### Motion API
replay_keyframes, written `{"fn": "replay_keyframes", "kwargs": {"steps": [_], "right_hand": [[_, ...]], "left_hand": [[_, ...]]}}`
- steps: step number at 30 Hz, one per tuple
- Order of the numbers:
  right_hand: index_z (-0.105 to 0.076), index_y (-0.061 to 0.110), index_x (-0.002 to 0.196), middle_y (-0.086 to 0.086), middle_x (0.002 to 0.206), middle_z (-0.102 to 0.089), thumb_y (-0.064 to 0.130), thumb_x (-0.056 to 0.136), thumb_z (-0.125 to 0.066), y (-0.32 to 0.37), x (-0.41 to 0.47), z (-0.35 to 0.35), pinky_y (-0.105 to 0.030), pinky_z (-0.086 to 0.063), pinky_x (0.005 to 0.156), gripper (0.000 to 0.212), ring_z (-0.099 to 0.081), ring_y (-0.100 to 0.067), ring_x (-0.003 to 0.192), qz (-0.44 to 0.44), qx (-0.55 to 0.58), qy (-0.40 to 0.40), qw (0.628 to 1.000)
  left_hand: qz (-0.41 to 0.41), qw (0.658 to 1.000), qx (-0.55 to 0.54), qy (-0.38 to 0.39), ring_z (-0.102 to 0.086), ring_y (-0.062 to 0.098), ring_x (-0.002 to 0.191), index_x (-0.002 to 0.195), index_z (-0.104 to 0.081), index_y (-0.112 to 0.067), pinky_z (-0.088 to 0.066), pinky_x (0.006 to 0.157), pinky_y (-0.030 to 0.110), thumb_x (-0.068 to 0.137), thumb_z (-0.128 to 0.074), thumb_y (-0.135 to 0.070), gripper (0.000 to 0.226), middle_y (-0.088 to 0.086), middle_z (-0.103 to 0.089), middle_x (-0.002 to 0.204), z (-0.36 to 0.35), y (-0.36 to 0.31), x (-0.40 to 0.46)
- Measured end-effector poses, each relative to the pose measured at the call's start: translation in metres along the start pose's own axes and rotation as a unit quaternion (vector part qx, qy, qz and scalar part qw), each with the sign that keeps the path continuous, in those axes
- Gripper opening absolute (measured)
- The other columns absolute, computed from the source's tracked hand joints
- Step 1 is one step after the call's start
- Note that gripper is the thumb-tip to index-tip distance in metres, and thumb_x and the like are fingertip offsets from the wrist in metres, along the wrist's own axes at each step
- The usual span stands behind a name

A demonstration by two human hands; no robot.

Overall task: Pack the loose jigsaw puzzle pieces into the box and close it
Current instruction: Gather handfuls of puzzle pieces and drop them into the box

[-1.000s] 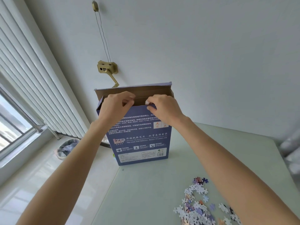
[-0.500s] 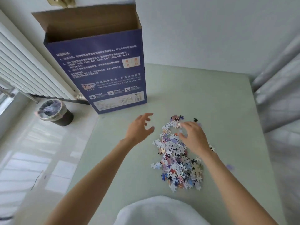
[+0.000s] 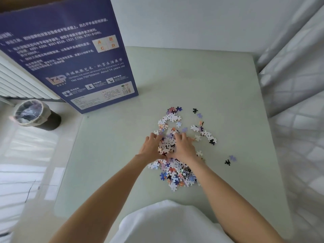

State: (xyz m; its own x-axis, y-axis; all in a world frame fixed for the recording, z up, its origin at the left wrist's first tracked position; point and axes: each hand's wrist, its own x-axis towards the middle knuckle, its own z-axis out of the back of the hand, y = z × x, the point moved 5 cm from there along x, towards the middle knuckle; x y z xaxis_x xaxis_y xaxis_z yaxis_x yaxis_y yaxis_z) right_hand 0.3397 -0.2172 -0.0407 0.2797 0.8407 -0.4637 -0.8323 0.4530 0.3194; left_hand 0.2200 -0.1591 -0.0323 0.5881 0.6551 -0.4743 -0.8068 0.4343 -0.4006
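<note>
Hands now closed in on the puzzle pieces, having left the box a second ago.
Left hand and right hand cup a heap between curled fingers on the table; the box stands upright beyond, its top out of view, so gathering has begun and loading comes next.

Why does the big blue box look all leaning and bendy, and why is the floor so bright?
Head view: the wide lens bends the edges, so the box looks tilted; sunlight washes out the floor; the hands and puzzle pieces look slightly soft.
</note>
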Motion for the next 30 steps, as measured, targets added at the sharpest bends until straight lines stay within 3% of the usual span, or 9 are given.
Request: {"fn": "replay_keyframes", "kwargs": {"steps": [4,9,14,22,30], "right_hand": [[-0.031,0.017,0.126,-0.012,0.126,-0.040,0.043,0.070,-0.075,0.001,0.003,-0.001,-0.033,-0.053,0.074,0.075,-0.048,-0.024,0.104,0.007,0.018,-0.003,1.000],[-0.039,0.016,0.125,-0.011,0.129,-0.036,0.034,0.074,-0.074,0.004,0.004,0.000,-0.024,-0.046,0.078,0.064,-0.041,-0.023,0.112,0.034,0.029,-0.034,0.998],[-0.039,0.013,0.125,-0.006,0.121,-0.048,0.035,0.076,-0.072,0.004,0.004,0.002,-0.033,-0.049,0.080,0.063,-0.050,-0.021,0.103,0.073,0.055,-0.035,0.995],[-0.041,0.017,0.136,0.000,0.127,-0.058,0.041,0.078,-0.068,-0.005,0.000,0.011,-0.035,-0.048,0.093,0.068,-0.056,-0.019,0.113,0.080,0.084,-0.039,0.992],[-0.055,0.014,0.125,0.000,0.113,-0.065,0.036,0.082,-0.066,-0.015,-0.009,0.022,-0.025,-0.052,0.079,0.050,-0.063,-0.015,0.095,0.072,0.057,-0.099,0.991]], "left_hand": [[-0.002,0.999,-0.027,-0.022,-0.043,0.022,0.118,0.140,-0.034,-0.027,-0.039,0.100,0.032,0.070,-0.077,-0.038,0.082,0.004,-0.042,0.131,-0.001,0.002,-0.003],[0.022,0.998,-0.059,-0.027,-0.051,0.021,0.111,0.133,-0.043,-0.021,-0.043,0.095,0.030,0.071,-0.078,-0.035,0.073,0.003,-0.050,0.122,-0.001,0.003,0.000],[0.037,0.994,-0.096,-0.028,-0.055,0.020,0.108,0.131,-0.048,-0.017,-0.042,0.093,0.028,0.076,-0.074,-0.031,0.062,0.004,-0.056,0.119,0.003,0.005,0.000],[0.037,0.988,-0.143,-0.050,-0.062,0.016,0.091,0.114,-0.065,-0.017,-0.043,0.075,0.020,0.080,-0.071,-0.029,0.036,0.002,-0.069,0.104,0.009,0.006,-0.005],[0.044,0.992,-0.102,-0.054,-0.060,0.020,0.108,0.124,-0.059,-0.018,-0.045,0.095,0.030,0.084,-0.068,-0.026,0.042,0.001,-0.064,0.121,0.013,0.008,-0.006]]}}
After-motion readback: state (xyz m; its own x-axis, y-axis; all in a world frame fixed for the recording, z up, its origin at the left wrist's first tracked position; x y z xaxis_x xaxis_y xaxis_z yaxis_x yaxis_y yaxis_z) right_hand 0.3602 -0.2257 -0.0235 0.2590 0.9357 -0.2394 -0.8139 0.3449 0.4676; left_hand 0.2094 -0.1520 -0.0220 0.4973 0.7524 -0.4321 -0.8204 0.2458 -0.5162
